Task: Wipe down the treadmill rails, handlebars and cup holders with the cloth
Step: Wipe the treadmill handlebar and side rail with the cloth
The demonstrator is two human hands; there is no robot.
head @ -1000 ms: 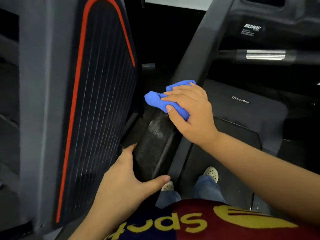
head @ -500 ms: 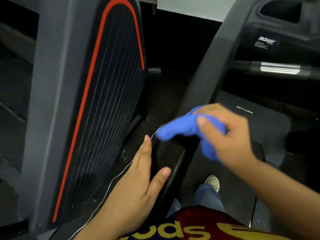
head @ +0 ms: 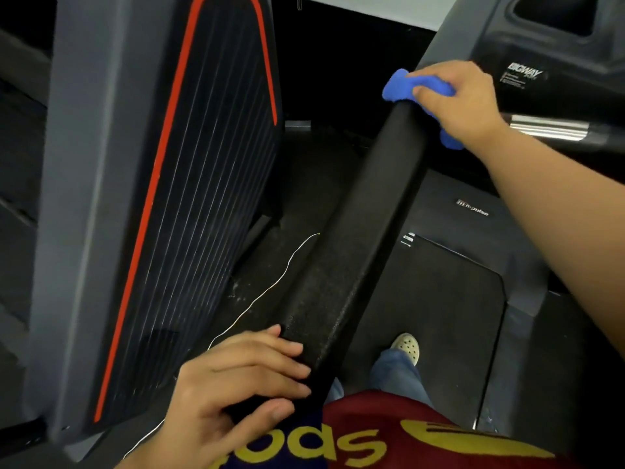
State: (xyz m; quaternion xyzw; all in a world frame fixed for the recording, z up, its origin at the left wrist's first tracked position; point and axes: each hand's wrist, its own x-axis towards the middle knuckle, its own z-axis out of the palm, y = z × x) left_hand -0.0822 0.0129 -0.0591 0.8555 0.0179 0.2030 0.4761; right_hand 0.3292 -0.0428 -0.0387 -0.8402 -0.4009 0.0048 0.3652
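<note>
A black padded side handrail (head: 365, 211) of the treadmill runs diagonally from the lower middle up to the right. My right hand (head: 460, 103) presses a bunched blue cloth (head: 406, 86) onto the rail's far upper end, where it meets the grey upright. My left hand (head: 243, 384) grips the rail's near end, fingers over the top and thumb underneath. A steel-banded handlebar (head: 548, 128) crosses behind my right wrist, and a dark cup holder recess (head: 554, 15) sits in the console at top right.
A neighbouring machine's grey frame with a ribbed black, red-edged panel (head: 203, 184) stands close on the left. A thin white thread (head: 270, 286) lies on the dusty floor between the machines. The treadmill belt (head: 439, 316) and my shoe (head: 407, 346) are below.
My right hand slid the cloth up the rail from its near part to its far upper end. My left hand shifted from a loose touch to a grip on the rail's near end.
</note>
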